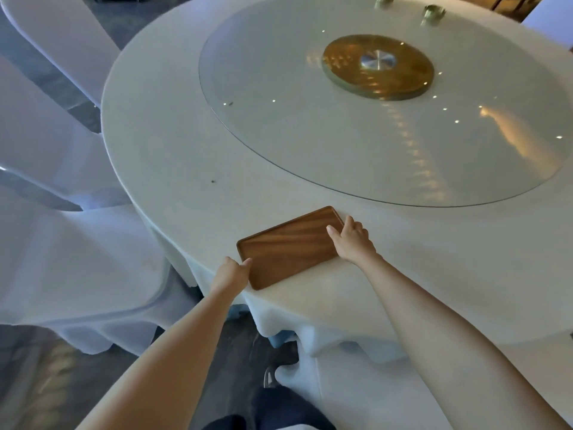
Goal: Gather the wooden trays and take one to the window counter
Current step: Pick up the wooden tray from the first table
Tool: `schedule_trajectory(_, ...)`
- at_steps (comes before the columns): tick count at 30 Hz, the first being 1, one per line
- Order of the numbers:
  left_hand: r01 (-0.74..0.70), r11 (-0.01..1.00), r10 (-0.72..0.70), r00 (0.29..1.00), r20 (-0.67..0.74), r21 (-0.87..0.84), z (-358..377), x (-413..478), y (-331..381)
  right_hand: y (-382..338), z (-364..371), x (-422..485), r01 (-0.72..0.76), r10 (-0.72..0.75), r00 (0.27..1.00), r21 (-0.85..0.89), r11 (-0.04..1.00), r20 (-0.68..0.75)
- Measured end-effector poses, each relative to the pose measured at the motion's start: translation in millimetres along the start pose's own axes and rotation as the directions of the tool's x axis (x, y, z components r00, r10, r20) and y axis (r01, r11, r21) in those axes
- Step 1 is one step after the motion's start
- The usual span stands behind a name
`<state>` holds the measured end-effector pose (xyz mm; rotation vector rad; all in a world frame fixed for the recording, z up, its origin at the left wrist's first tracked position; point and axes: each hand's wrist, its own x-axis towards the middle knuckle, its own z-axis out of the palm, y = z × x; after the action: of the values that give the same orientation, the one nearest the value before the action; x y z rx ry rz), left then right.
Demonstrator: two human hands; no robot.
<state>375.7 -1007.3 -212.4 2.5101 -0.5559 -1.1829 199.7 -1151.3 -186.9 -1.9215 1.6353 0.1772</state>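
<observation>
A rectangular brown wooden tray (288, 248) lies flat near the front edge of a round table covered in white cloth (173, 156). My left hand (231, 273) grips the tray's near-left short end, thumb over the rim. My right hand (352, 240) holds the far-right short end, thumb on the tray's inside and fingers curled around the rim. The tray looks empty. No other tray is in view.
A large glass turntable (387, 141) with a gold round hub (376, 66) fills the table's middle. Two small cups (434, 12) stand at its far side. Chairs in white covers (71, 259) stand to the left, dark floor between them.
</observation>
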Motion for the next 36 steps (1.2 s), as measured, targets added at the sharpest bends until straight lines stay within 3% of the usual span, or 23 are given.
schedule_trajectory(11, 0.077, 0.994, -0.071, 0.995, 0.066, -0.08, 13, 19, 7, 11, 7, 52, -0.068, 0.068, 0.996, -0.007, 0.998, 0.059)
schedule_trajectory(20, 0.0, 0.997, 0.005, 0.998, 0.068, -0.08, -6, 18, -14, 1, 14, 53, -0.039, 0.036, 0.997, 0.027, 0.999, 0.074)
schedule_trajectory(24, -0.026, 0.992, 0.025, 1.0, -0.012, -0.125, -36, 15, -37, -31, 22, 41, 0.041, -0.044, 0.997, 0.055, 0.998, 0.055)
schedule_trajectory(29, -0.058, 0.947, 0.005, 0.986, -0.167, -0.316, -93, 9, -84, -103, 36, 16, 0.19, -0.194, 0.98, 0.099, 0.977, 0.039)
schedule_trajectory(36, -0.113, 0.898, -0.086, 0.903, -0.421, -0.426, -192, -27, -182, -228, 72, -57, 0.44, -0.449, 0.893, 0.167, 0.883, 0.019)
